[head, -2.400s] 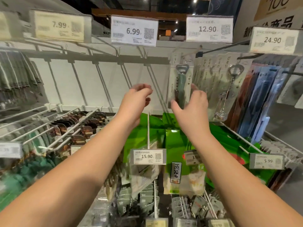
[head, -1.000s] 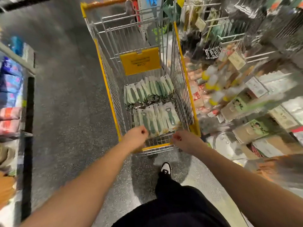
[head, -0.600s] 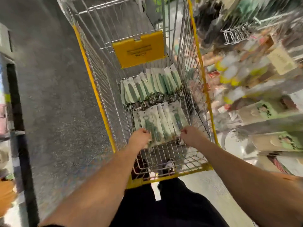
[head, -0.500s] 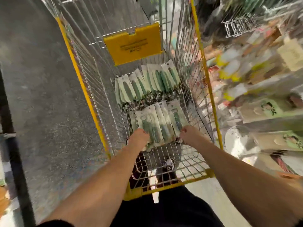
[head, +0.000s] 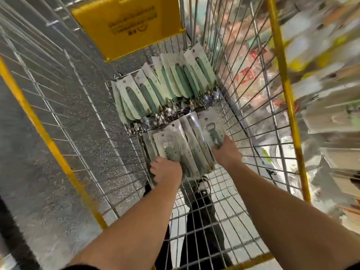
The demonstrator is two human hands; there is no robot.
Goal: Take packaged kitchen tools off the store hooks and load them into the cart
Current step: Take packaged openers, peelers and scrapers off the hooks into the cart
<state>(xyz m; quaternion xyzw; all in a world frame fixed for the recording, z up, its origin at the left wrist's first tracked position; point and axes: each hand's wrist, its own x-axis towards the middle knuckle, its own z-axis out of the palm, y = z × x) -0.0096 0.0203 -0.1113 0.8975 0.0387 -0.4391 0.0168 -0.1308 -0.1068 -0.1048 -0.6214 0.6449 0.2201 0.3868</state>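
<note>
Here, in the head view, both hands, left (head: 167, 170) and right (head: 226, 151), grip a fanned bundle of carded green-handled bottle openers (head: 185, 145) low inside the yellow-framed wire cart (head: 44, 137). Let go unevenly, the slippery fan could spill onto the far row of packaged tools (head: 165, 88).

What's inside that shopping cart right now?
In the cart lie two fanned rows of packaged green-handled tools: a far row and a near row held by the left hand and right hand. Overlap hides the count.
</note>
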